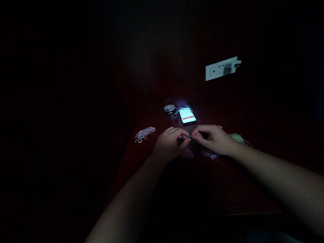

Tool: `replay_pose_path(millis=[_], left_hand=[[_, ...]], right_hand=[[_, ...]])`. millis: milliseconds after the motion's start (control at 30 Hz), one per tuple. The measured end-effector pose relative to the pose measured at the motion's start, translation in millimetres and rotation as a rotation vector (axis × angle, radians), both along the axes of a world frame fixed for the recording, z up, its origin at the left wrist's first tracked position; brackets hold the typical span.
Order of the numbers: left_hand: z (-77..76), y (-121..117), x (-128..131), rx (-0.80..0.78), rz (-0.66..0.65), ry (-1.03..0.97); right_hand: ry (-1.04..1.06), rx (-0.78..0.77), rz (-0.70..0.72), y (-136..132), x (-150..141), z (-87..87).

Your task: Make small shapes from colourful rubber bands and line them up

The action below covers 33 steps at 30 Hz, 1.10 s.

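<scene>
Hands (168, 143) pinching strand (190, 137) — teal, thin, dimly lit.

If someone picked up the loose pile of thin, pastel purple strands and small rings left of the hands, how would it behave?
The loose pile would probably flop, as its thin strands curl every way. It looks light, being so slender. Overlapping pieces may tangle or drop off.
</scene>
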<state>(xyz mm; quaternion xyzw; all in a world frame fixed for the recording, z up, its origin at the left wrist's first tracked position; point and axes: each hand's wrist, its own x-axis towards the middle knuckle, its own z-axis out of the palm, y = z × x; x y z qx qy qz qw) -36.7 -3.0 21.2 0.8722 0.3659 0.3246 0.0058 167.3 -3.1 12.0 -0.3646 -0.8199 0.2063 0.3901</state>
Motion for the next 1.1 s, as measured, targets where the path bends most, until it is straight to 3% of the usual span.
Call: replay_pose_path(millis=[1100], left_hand=[[-1.5,1.9,-2.5,0.016,0.014,-0.011]], right_hand=[[-0.064,0.044,-0.04,3.1,2.2,-1.8]])
